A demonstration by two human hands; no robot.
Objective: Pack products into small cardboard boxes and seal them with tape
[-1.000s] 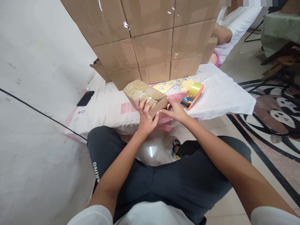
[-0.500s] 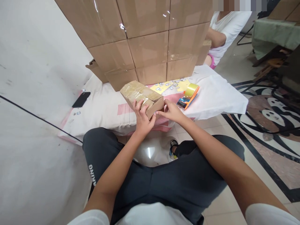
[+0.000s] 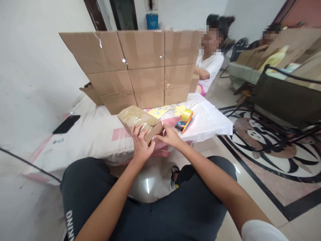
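Observation:
A small cardboard box (image 3: 136,117) with shiny clear tape across its top lies tilted at the near edge of the cloth-covered table. My left hand (image 3: 142,142) grips its near right corner, fingers on top and thumb against the end face. At that same end, my right hand (image 3: 170,135) pinches the box's edge with thumb and fingers. Just right of the box rests a tape dispenser (image 3: 184,121) with an orange frame and a yellow tape roll. Behind the box stands a tall stack of taped cardboard boxes (image 3: 147,77).
A black phone (image 3: 66,124) lies on the left of the table (image 3: 92,134). Beyond the stack sits a person in a white shirt (image 3: 213,68). Another person (image 3: 265,43) is at a far table. A dark folding chair (image 3: 286,97) stands at right, and a wall (image 3: 32,83) at left.
My view has tipped up and turned right, bringing the room behind the stack into sight. Both hands keep nearly the same hold on the small box.

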